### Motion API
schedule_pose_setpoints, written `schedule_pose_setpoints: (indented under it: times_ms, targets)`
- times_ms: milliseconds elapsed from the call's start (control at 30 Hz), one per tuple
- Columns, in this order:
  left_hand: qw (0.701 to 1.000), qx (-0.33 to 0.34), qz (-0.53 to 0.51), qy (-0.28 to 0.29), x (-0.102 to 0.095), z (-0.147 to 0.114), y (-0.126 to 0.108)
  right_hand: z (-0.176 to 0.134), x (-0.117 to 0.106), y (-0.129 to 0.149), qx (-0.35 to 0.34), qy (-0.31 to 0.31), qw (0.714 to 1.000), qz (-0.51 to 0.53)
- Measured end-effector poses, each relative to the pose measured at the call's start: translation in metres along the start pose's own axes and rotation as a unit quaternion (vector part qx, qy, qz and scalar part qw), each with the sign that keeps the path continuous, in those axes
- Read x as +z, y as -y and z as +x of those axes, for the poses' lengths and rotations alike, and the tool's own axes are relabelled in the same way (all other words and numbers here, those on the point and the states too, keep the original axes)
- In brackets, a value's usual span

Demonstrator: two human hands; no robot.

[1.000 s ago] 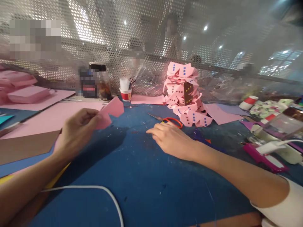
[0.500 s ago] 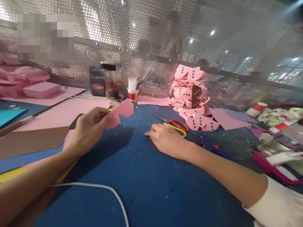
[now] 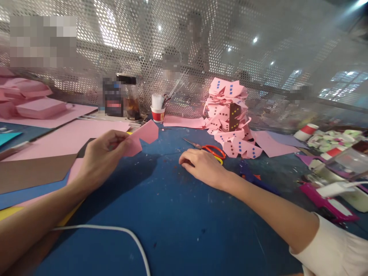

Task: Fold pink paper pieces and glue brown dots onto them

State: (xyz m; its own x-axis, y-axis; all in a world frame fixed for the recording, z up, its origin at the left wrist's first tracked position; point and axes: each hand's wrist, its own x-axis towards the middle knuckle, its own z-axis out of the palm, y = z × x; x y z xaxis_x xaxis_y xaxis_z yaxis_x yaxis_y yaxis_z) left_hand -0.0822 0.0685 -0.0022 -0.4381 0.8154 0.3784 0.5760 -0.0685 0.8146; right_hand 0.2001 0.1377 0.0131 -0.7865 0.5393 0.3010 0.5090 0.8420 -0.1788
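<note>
My left hand (image 3: 103,157) is closed in a pinch on a piece of pink paper (image 3: 148,132), holding it above the table. The piece has angular corners and a notch in its lower edge. My right hand (image 3: 202,165) rests low over the blue table (image 3: 172,218) with its fingers loosely bent and a gap by the thumb; I see nothing in it. Just behind that hand lie scissors (image 3: 214,150) with orange and yellow handles, partly hidden by it. Past the scissors stands a stacked tower of folded pink paper (image 3: 222,124) with blue and dark squares on it.
Coloured sheets (image 3: 37,170) lie at left, by pink paper blocks (image 3: 41,107). A lidded jar (image 3: 132,101) and a red-and-white paper cup (image 3: 158,115) stand along the perforated screen (image 3: 138,46). A white cable (image 3: 115,229) crosses the front. A magenta item (image 3: 324,201) and clutter sit at right.
The view has shifted slightly, so the scene sits further left. My right hand's fingers have drawn in from a more outstretched pose. My left hand still holds the pink paper.
</note>
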Motion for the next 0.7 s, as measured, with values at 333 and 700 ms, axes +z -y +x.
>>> schedule_pose_setpoints:
  times_ms: [333,700]
  targets:
    - [1.0,0.015,-0.003,0.003,0.0,0.0,0.003,-0.006,0.002,0.005,-0.065,0.02,0.996,-0.058]
    - [1.0,0.015,-0.006,0.001,0.0,0.0,0.002,-0.01,-0.003,0.004,-0.034,0.011,0.999,-0.013]
